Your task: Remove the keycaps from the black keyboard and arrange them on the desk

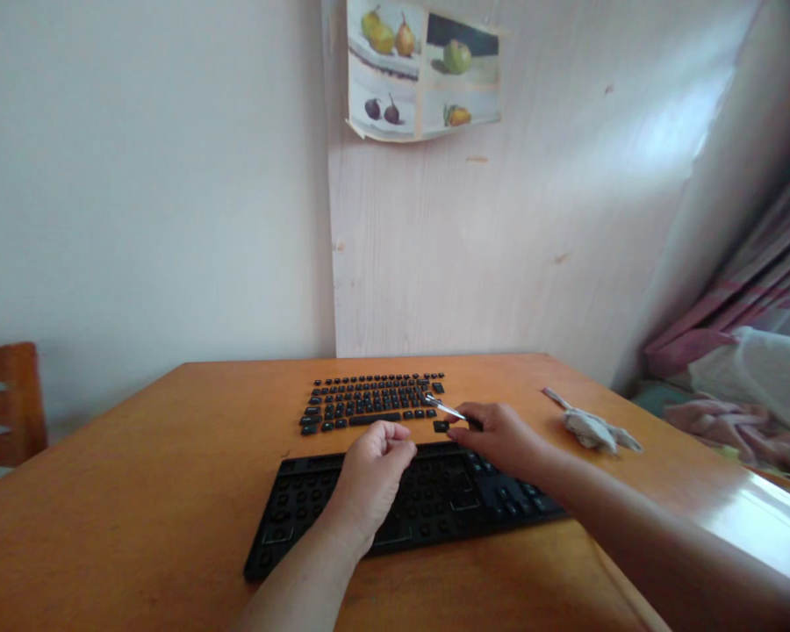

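My left hand [377,474] is above the black keyboard [263,553], its thumb and fingers pinched together. Whether something small is between them cannot be made out. My right hand [493,432] grips the dark handle of a slim tool with a silver shaft [446,409]. That shaft points left, its tip at the right end of the loose black keycaps [369,404], which lie in rows behind the keyboard. The keyboard's main section has bare key sockets, while keys still sit at its right end, partly hidden by my right forearm. A single keycap [441,427] lies beside my right fingertips.
Off to the right on the wooden table [138,491] are a crumpled pale glove or cloth [592,428] and a short flat strip [556,398]. A wall stands behind the table. A wooden chair [23,404] is at the left, heaped bedding [743,395] at the right.
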A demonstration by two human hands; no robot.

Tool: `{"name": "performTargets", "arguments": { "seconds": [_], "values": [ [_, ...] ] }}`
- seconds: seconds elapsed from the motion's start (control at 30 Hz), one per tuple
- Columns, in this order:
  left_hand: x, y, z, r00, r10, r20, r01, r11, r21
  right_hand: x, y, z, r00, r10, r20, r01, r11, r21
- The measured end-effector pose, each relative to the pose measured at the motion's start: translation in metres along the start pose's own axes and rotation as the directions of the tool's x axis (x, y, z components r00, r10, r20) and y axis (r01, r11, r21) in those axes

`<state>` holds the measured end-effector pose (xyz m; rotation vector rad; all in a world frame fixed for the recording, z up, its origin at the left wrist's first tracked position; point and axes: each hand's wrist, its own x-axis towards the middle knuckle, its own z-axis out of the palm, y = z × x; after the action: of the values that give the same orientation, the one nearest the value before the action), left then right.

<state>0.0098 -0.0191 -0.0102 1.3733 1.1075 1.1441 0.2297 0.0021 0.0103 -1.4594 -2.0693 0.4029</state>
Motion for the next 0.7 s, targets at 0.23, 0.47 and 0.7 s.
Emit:
{"name": "performTargets", "arguments": {
  "seconds": [0.23,0.47,0.7],
  "values": [
    [0.002,0.010,-0.011,0.992,0.013,-0.123,-0.015,1.000,-0.019,0.055,0.066,0.004,0.985,0.172,0.010,-0.170,0.980,-0.102],
    [0.002,0.013,-0.013,0.990,0.014,-0.138,-0.016,1.000,-0.017,0.074,0.091,0.017,0.972,0.232,0.047,-0.222,0.963,-0.152],
    [0.004,0.012,-0.015,0.993,-0.002,-0.122,0.001,1.000,-0.009,0.080,0.092,0.025,0.961,0.268,0.070,-0.254,0.954,-0.159]
  ]
}}
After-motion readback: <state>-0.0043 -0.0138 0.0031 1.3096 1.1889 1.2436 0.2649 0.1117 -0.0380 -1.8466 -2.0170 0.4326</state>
